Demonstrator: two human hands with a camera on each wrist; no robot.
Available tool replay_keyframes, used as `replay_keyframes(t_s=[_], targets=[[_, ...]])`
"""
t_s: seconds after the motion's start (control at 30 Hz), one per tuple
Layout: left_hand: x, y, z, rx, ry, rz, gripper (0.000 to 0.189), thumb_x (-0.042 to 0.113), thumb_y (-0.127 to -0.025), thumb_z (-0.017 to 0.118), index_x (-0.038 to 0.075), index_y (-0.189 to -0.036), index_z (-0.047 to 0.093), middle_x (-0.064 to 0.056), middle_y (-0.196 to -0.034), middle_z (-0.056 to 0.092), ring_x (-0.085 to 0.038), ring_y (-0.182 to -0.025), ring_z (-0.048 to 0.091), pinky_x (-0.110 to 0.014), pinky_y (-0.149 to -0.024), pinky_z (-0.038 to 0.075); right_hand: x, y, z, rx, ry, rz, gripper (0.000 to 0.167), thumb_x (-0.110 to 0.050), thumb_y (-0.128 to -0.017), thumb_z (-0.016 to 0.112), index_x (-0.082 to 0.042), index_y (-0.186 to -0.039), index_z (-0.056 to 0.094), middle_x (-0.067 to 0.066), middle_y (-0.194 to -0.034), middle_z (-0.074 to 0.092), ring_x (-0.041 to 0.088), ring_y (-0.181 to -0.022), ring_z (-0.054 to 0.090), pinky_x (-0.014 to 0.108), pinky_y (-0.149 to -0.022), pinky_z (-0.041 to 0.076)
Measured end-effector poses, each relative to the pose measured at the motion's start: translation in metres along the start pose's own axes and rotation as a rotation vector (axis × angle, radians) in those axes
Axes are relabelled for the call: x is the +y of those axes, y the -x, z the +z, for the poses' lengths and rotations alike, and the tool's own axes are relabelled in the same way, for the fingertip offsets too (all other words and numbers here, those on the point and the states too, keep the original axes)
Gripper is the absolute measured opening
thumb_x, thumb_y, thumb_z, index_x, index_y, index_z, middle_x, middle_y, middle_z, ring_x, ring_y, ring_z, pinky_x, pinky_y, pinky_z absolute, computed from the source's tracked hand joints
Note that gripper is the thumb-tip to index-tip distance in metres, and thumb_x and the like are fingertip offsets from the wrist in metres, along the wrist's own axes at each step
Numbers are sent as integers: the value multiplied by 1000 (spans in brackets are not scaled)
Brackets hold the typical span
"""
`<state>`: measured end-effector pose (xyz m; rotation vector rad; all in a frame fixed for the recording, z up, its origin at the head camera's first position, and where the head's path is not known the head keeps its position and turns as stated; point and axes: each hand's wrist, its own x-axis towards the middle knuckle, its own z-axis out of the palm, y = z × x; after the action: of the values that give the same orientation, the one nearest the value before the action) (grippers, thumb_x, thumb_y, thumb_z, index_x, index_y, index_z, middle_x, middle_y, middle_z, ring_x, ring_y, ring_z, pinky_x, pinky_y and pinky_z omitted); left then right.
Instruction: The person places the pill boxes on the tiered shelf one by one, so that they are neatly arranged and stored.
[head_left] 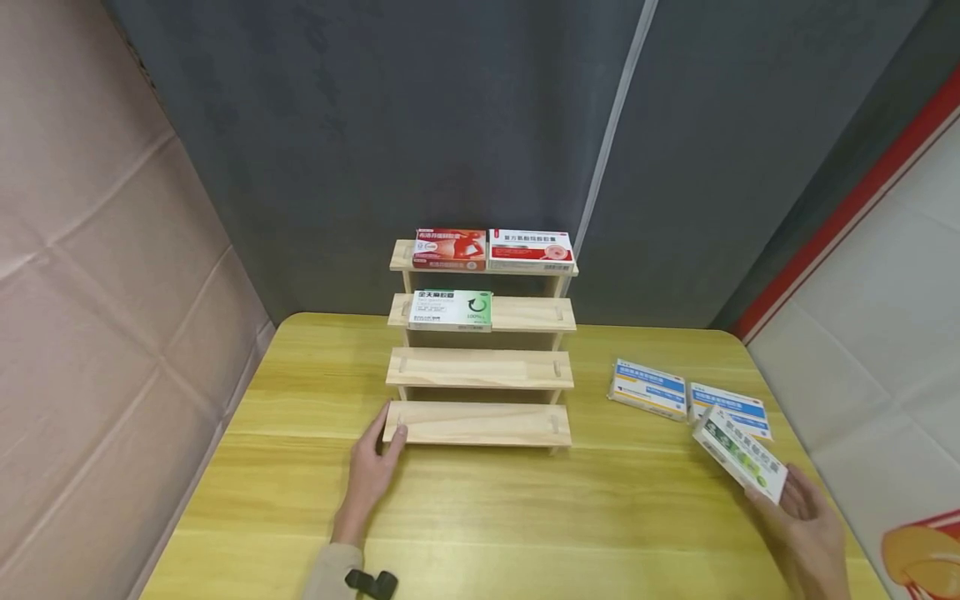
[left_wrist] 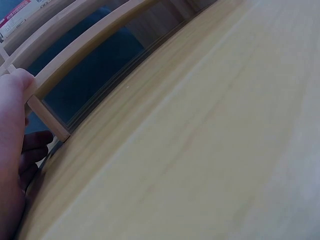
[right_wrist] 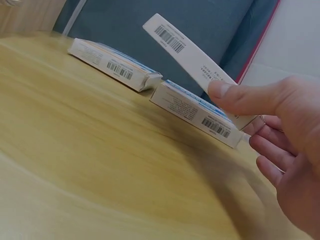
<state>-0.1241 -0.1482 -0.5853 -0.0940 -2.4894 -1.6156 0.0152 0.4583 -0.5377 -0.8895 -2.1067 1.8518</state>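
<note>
My left hand (head_left: 372, 458) grips the left end of the lowest step of a four-tier wooden display rack (head_left: 480, 423). Its thumb lies on the step, and the other fingers curl below it in the left wrist view. At the right, my right hand (head_left: 806, 525) pinches a white-and-green medicine box (head_left: 742, 454) by one end. This box is tilted and held above the table. Behind it lie two blue-and-white medicine boxes (head_left: 648, 388), the right one (head_left: 738, 407) partly covered in the head view. In the right wrist view, the held box (right_wrist: 187, 50) shows its barcode side.
On the rack's top step are a red medicine box (head_left: 450, 249) and a white-and-red one (head_left: 531, 250). A white-and-green box (head_left: 450, 310) lies on the left of the step below. The yellow wooden table (head_left: 525, 525) meets a dark grey curtain (head_left: 375, 150) behind.
</note>
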Motion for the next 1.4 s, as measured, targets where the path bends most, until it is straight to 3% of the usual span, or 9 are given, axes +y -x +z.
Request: replay_keyframes(t_s=[0.2, 0.4, 0.7, 0.93, 1.4], targets=[[-1, 0, 0, -1, 0, -9, 62, 39, -104, 57, 15, -157, 38, -9, -161, 41, -36, -149, 38, -53, -125, 29, -12, -2, 11, 95, -6, -24, 94, -10, -89, 79, -22, -162, 21, 3, -168, 25, -1, -143, 36, 2, -110, 33], [-2, 0, 0, -1, 2, -6, 62, 37, -104, 58, 14, -157, 37, -11, -160, 41, -37, -148, 38, -54, -125, 29, -27, 0, 19, 147, 88, -55, 95, -12, -87, 81, -21, -162, 22, 3, -167, 27, 2, -147, 34, 6, -116, 28], [-2, -1, 1, 6, 3, 8, 62, 35, -104, 58, 13, -157, 38, -13, -160, 42, -38, -148, 38, -55, -125, 29, -48, -4, 35, 209, 72, -125, 89, -3, -84, 82, -19, -157, 35, 7, -162, 40, 4, -137, 45, 7, -112, 38], [-4, -2, 1, 7, 14, 22, 61, 34, -104, 58, 12, -157, 38, -13, -160, 42, -38, -148, 39, -52, -124, 29, -59, -8, 48, 236, 200, -192, 85, -9, -86, 81, -15, -158, 35, 8, -160, 42, 3, -134, 47, 7, -111, 38], [-5, -1, 1, 15, 6, 21, 61, 35, -104, 59, 13, -156, 39, -11, -159, 42, -36, -147, 39, -52, -124, 31, -85, -7, 66, 237, 201, -199, 85, -15, -87, 82, -17, -158, 35, 6, -162, 40, 6, -141, 45, 10, -113, 38]])
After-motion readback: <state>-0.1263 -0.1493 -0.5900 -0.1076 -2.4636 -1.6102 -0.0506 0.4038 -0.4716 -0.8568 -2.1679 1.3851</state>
